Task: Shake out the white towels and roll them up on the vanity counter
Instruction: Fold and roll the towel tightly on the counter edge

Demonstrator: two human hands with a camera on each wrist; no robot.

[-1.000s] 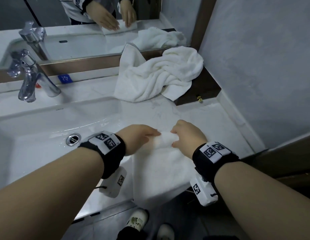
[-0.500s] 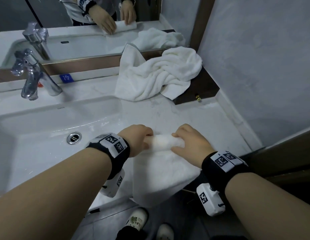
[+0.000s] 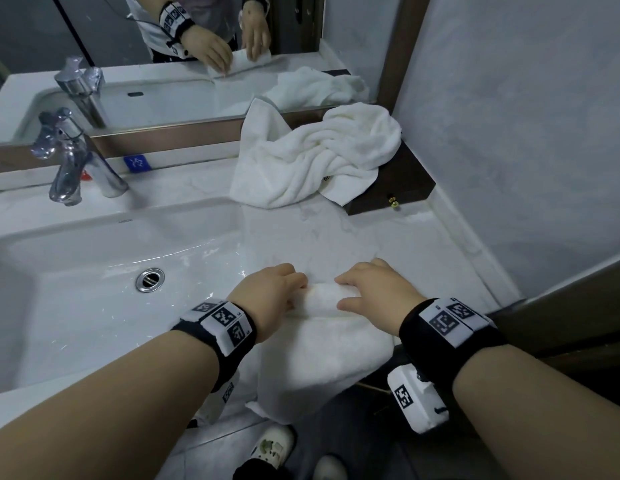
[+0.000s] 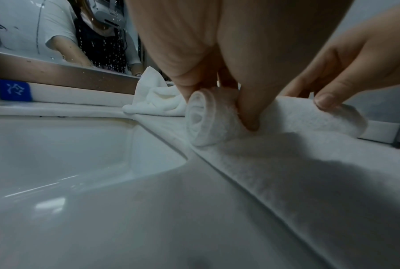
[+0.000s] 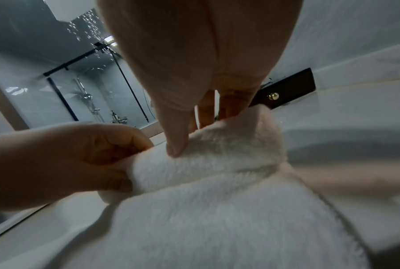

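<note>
A white towel (image 3: 322,355) lies flat on the vanity counter (image 3: 388,237) right of the sink, its near end hanging over the front edge. Its far end is wound into a tight roll (image 3: 322,299) (image 4: 208,116) (image 5: 208,160). My left hand (image 3: 270,292) grips the roll's left end, fingers curled over the top and thumb on the near side (image 4: 247,116). My right hand (image 3: 374,292) grips the right part, thumb (image 5: 178,145) pressed into the pile. A second white towel (image 3: 319,161) lies crumpled at the back of the counter against the mirror.
The white sink basin (image 3: 93,271) with its drain (image 3: 149,279) lies to the left, a chrome faucet (image 3: 69,161) behind it. A dark wooden box (image 3: 402,188) with a brass knob sits under the crumpled towel. A grey wall (image 3: 509,133) bounds the right side.
Both hands have drawn back toward me with the roll, which has grown thicker as more towel wound onto it. The flat part has become shorter.
</note>
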